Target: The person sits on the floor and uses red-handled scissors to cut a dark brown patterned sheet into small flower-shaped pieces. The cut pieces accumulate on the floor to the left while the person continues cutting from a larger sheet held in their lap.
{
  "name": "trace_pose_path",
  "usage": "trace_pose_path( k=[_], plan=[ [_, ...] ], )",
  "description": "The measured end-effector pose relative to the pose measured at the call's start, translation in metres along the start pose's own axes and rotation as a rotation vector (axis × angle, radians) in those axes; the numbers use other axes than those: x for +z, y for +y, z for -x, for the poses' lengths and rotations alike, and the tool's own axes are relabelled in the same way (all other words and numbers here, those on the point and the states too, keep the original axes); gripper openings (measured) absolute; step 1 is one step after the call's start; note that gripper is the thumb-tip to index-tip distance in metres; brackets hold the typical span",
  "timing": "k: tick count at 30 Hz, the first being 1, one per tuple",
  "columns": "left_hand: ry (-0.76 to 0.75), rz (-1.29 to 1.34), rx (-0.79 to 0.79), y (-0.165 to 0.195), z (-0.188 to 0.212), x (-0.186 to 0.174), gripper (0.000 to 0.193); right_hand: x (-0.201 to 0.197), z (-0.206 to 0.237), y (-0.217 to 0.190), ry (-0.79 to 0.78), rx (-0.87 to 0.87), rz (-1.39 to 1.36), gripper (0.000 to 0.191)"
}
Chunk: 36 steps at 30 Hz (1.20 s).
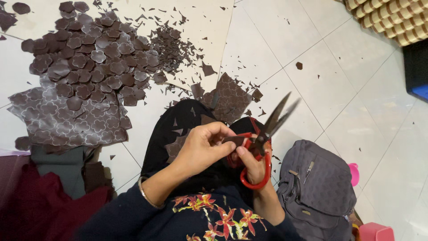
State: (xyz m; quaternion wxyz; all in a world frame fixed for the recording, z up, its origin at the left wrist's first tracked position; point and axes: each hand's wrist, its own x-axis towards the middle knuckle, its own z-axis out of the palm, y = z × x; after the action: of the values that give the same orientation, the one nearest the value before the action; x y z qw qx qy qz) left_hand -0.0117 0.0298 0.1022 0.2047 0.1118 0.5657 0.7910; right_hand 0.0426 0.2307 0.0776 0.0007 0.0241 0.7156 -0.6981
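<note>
Flower-shaped cutouts [93,62] of dark brown material lie heaped on the tiled floor [347,89] at far left, over a sheet [67,120] embossed with the same shapes. Nearer the middle, the left hand [203,147] pinches a small brown piece [234,140], thumb on top and fingers [223,131] curled together around its left edge. The piece's right end sits against the pivot of the red-handled scissors [263,143]. The right hand [249,165] has its fingers clamped through the red loop, blades parted and pointing up to the right. A grey backpack [316,187] rests just right of that hand.
</note>
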Motion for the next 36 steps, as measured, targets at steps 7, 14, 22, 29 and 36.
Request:
trace_pose_path(
  k=[7,14,22,29,36],
  plan=[
    [0.060,0.254,0.038,-0.009,-0.006,0.003,0.013,0.004,0.004,0.002,-0.130,-0.067,0.005,0.036],
    [0.155,0.330,0.003,-0.003,-0.006,-0.004,0.015,0.006,0.004,-0.005,-0.184,-0.010,0.128,0.093],
    [0.173,0.251,0.076,-0.003,-0.004,0.001,0.021,0.011,0.007,-0.015,-0.281,0.073,0.235,0.109],
    [0.198,0.176,0.077,-0.002,-0.003,0.002,0.021,0.015,0.005,-0.018,-0.294,0.057,0.253,0.107],
    [0.217,0.132,0.024,0.004,-0.001,0.001,0.021,0.018,0.007,-0.023,-0.339,0.088,0.140,0.111]
  ],
)
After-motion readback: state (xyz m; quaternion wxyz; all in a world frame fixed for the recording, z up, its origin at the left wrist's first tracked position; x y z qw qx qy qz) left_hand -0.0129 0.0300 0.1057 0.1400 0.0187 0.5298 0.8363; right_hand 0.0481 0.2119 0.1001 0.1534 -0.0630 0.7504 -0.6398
